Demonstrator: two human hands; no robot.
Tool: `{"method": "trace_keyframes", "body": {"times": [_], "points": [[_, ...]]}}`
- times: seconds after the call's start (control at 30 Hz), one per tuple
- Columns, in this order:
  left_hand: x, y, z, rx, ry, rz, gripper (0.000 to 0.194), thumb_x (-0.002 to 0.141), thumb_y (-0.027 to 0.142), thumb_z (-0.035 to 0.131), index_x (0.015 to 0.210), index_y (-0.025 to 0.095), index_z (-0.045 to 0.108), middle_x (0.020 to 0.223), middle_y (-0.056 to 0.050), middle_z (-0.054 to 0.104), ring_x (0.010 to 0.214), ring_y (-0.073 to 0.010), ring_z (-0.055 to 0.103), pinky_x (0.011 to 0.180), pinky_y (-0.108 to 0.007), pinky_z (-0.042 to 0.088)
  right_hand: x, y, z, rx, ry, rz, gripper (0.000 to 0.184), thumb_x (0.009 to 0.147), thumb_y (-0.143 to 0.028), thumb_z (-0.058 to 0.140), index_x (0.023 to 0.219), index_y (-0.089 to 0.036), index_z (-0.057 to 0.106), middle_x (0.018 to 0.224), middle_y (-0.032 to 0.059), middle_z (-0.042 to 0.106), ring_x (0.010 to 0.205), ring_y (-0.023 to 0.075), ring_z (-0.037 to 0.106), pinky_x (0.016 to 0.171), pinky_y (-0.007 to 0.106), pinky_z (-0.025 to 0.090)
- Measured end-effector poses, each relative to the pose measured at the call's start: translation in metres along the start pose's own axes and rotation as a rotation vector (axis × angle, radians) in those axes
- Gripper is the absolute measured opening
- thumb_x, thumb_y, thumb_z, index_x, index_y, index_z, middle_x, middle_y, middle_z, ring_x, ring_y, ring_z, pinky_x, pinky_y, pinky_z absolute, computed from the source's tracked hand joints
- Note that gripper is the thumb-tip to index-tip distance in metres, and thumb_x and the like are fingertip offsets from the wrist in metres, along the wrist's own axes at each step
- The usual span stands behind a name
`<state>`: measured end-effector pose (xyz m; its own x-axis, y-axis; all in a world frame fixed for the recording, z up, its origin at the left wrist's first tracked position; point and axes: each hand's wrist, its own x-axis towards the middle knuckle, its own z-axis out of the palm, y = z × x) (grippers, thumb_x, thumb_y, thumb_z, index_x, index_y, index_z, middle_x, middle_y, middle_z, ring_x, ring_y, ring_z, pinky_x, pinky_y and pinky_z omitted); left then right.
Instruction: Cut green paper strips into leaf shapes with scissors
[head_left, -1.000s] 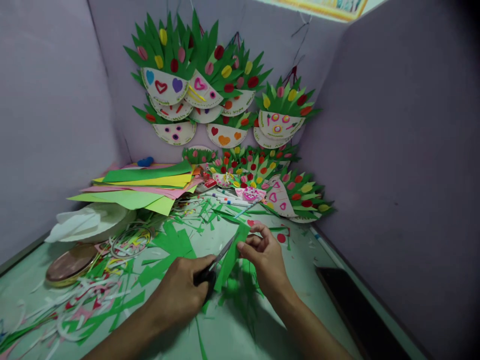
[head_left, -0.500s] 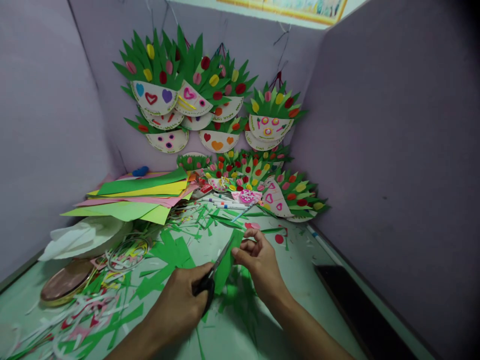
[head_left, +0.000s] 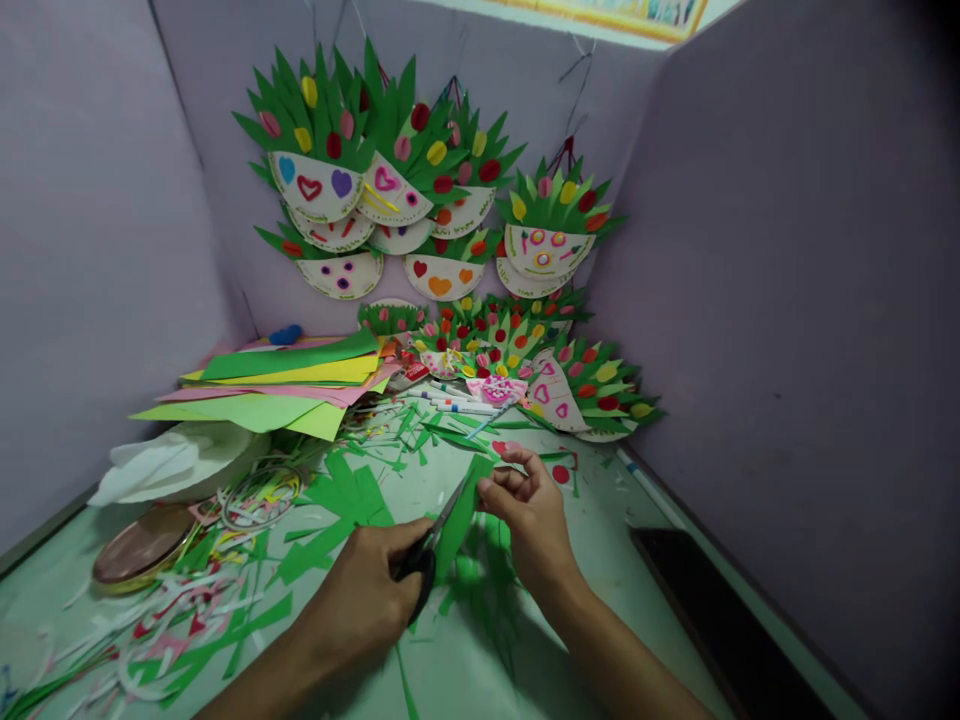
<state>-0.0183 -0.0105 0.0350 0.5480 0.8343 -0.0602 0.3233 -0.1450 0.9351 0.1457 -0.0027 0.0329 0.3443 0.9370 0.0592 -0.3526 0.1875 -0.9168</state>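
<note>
My left hand (head_left: 375, 585) is closed around the black handles of a pair of scissors (head_left: 421, 572). Their blades lie along the left edge of a narrow green paper strip (head_left: 461, 525). Between thumb and fingers, my right hand (head_left: 529, 515) pinches that strip near its upper right edge. The strip is raised above the table and tilted. Other cut green paper pieces (head_left: 352, 500) lie just left of the scissors. Below the hands, more green scraps are partly in shadow.
A stack of coloured paper (head_left: 277, 385) and a white paper plate (head_left: 187, 460) sit at the left, near a round tin lid (head_left: 142, 545) and paper shavings (head_left: 187, 610). Decorated half-plates (head_left: 319, 190) hang on the back wall. Markers (head_left: 465, 403) lie behind; a dark flat object (head_left: 720, 610) is at right.
The view has shifted slightly, so most things sit a little to the right. The scissors and my hands keep nearly the same hold on the green strip.
</note>
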Motion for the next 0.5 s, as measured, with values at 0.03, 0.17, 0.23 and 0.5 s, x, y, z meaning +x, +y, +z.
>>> {"method": "trace_keyframes", "body": {"times": [0.03, 0.17, 0.23, 0.5], "points": [[-0.0005, 0.0005, 0.0004, -0.001, 0.014, 0.002, 0.016, 0.074, 0.016, 0.046, 0.077, 0.011, 0.061, 0.068, 0.001, 0.055, 0.065, -0.0124, 0.048, 0.055, -0.018, 0.036, -0.0003, -0.0001, 0.0003, -0.003, 0.001, 0.003, 0.043, 0.053, -0.022, 0.074, 0.084, -0.020, 0.044, 0.054, -0.0088, 0.055, 0.049, 0.0094, 0.052, 0.051, 0.025, 0.048], [-0.0008, 0.0010, 0.0006, 0.027, 0.057, 0.012, 0.021, 0.072, 0.016, 0.046, 0.082, 0.012, 0.064, 0.063, 0.001, 0.055, 0.064, -0.0136, 0.050, 0.056, -0.018, 0.038, -0.0019, 0.0003, 0.0011, -0.001, 0.015, 0.012, 0.043, 0.051, -0.021, 0.074, 0.083, -0.021, 0.045, 0.055, -0.0090, 0.055, 0.049, 0.0097, 0.052, 0.050, 0.025, 0.048], [-0.0004, 0.0006, -0.0004, 0.055, 0.070, 0.025, 0.026, 0.070, 0.015, 0.046, 0.087, 0.012, 0.066, 0.064, 0.001, 0.056, 0.064, -0.0139, 0.050, 0.056, -0.019, 0.039, -0.0019, 0.0010, 0.0006, -0.005, 0.015, 0.016, 0.043, 0.050, -0.020, 0.075, 0.082, -0.021, 0.045, 0.055, -0.0088, 0.055, 0.049, 0.0101, 0.053, 0.050, 0.025, 0.048], [-0.0002, -0.0008, -0.0035, 0.137, 0.108, 0.047, 0.029, 0.066, 0.013, 0.046, 0.084, 0.014, 0.068, 0.061, 0.001, 0.057, 0.062, -0.0138, 0.051, 0.059, -0.019, 0.041, 0.0001, 0.0013, -0.0020, -0.023, -0.051, 0.006, 0.041, 0.053, -0.018, 0.073, 0.082, -0.021, 0.044, 0.051, -0.0099, 0.054, 0.046, 0.0087, 0.050, 0.049, 0.023, 0.045]]}}
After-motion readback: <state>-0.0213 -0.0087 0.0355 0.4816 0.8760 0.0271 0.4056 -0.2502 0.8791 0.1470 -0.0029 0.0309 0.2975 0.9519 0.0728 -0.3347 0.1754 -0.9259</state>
